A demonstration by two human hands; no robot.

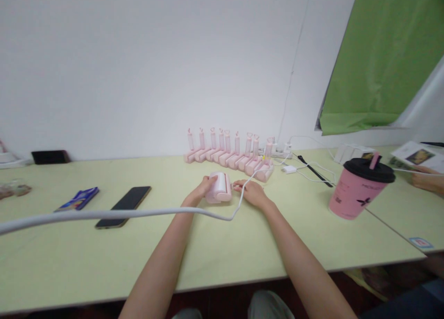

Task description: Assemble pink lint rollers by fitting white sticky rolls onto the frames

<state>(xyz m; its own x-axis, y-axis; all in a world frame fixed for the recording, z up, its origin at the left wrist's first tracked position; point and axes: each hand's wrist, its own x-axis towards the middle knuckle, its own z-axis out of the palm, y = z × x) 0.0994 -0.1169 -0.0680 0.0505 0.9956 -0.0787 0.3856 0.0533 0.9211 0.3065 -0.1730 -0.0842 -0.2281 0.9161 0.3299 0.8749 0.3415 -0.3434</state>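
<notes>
My left hand is wrapped round the left side of a pink and white device, low over the table. Just right of the device, my right hand has its fingers pinched together near the device's right end, on what looks like the end of a thin white cable; the tip is too small to make out. Behind both hands stands a row of several pink devices, each with a clear pink upright tube on it. A white cable crosses the view in front of the left forearm.
On the left lie a black phone, a purple packet and a dark object by the wall. To the right are a white plug, a black strap, a pink cup and another person's hand with a printed sheet.
</notes>
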